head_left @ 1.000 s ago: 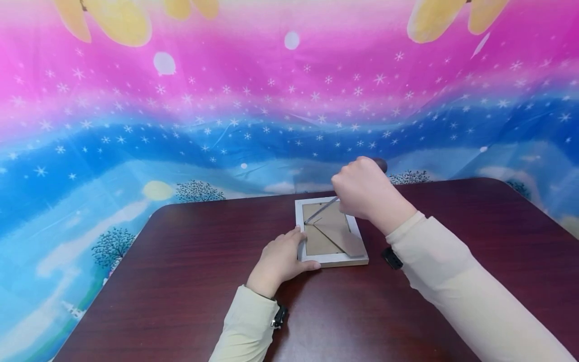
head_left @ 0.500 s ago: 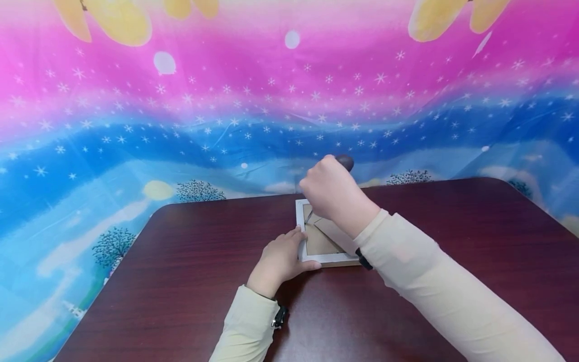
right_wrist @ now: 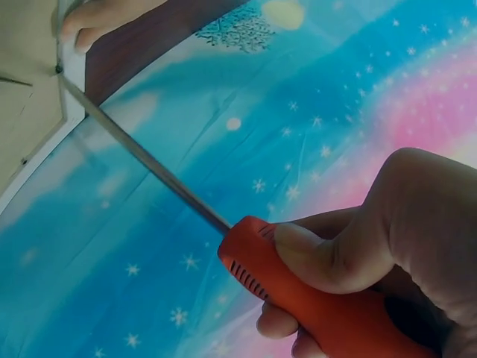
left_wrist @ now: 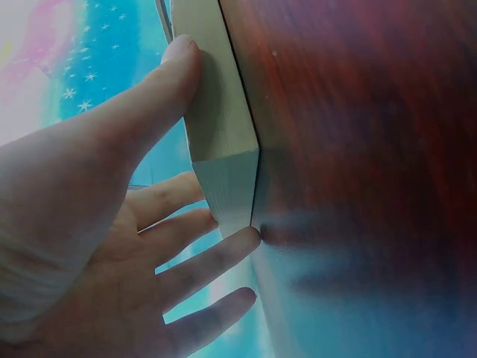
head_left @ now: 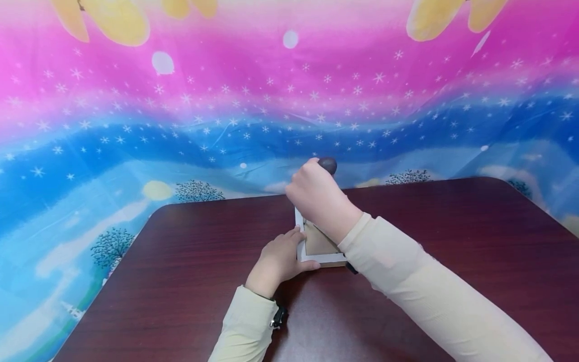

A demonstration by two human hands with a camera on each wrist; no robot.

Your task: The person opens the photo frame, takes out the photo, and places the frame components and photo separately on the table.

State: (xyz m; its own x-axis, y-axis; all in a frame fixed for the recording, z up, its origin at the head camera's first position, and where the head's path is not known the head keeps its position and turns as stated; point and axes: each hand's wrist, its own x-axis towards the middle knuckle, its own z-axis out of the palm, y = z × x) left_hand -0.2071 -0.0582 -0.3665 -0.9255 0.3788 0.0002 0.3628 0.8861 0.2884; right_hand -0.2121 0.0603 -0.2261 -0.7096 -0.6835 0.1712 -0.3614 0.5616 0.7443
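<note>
The frame (head_left: 327, 258) lies on a dark table (head_left: 208, 261), snowflake backdrop (head_left: 253, 100) beyond it; left hand (head_left: 277, 259), fingers spread, touches its corner; right hand (head_left: 321, 196) grips a screwdriver (right_wrist: 261, 257) above it.

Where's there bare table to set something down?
The table is bare between its left edge and the left sleeve, and right of the right sleeve. A smaller patch lies between the sleeves, nearer than the frame. It's crowded at the frame: the left grip touches its edge, and the right grip holds the screwdriver over it.
</note>
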